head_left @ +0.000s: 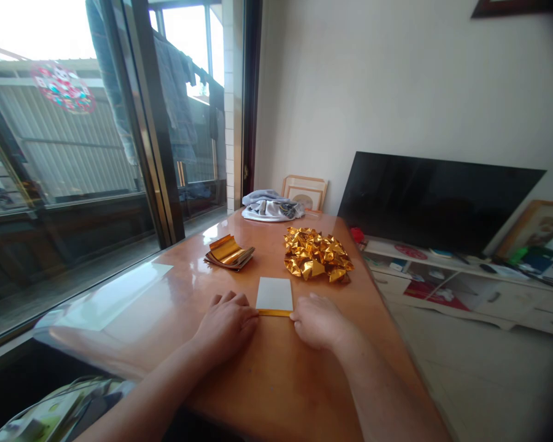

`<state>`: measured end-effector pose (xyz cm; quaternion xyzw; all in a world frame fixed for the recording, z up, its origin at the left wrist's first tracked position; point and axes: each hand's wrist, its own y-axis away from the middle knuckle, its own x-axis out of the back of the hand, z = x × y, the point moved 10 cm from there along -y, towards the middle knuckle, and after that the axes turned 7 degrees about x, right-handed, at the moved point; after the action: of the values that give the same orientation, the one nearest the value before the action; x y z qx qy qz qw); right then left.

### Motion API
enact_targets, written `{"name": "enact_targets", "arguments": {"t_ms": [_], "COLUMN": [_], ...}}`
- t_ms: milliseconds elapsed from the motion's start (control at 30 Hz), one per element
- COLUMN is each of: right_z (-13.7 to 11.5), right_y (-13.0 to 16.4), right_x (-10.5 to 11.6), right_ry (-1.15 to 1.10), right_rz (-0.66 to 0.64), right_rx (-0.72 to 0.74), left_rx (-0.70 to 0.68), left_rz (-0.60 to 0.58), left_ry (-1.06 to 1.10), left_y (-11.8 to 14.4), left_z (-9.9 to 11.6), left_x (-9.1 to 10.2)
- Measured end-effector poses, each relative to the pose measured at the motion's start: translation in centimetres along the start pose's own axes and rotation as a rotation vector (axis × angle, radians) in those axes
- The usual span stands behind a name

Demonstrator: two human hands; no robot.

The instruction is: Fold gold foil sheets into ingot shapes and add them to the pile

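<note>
— Two hands are resting on the table (276,380), so where is the sheet (275,294) lying?

— It is lying flat between them, white side up, with a narrow gold strip folded over along the edge nearest me. My left hand (225,325) is sitting at the sheet's left corner and my right hand (320,322) at its right corner.

— How are your hands closing on it?

— They are lying palm down, fingers loosely curled, not clenched. The fingertips of both are pressing the folded gold edge from either end; neither is lifting the sheet.

— What else is sitting around the sheet?

— Beyond it and to the right, a heap of folded gold pieces (317,253) is piling up. Beyond it and to the left, a stack of gold foil sheets (229,252) is lying. Farther past the sheet, at the far end, a bundle of cloth (271,207) is resting before a wooden frame (305,191). Well right of the sheet, a dark television (433,202) is leaning on a low white cabinet (465,282); to its left, a glass sliding door (74,184) is letting daylight in.
</note>
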<state>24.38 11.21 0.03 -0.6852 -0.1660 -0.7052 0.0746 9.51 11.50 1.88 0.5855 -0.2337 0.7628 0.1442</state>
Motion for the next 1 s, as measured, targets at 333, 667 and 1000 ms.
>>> {"name": "enact_targets", "arguments": {"t_ms": [333,667,1000], "right_z": [-0.5,-0.3,0.1], "right_y": [0.3,0.5,0.5], "right_x": [0.7,0.9,0.9], "right_ry": [-0.037,-0.052,-0.102], "right_rz": [0.038,0.025,0.042], "right_rx": [-0.002,-0.024,-0.044], "left_rx": [-0.18,-0.12,-0.005], "left_rz": [-0.03,-0.042,-0.03], "left_ry": [0.015,-0.023,-0.064], "left_y": [-0.9,-0.4,0.4], "left_z": [5.3,3.8,1.1], "left_x": [-2.9,-2.6,-0.3]}}
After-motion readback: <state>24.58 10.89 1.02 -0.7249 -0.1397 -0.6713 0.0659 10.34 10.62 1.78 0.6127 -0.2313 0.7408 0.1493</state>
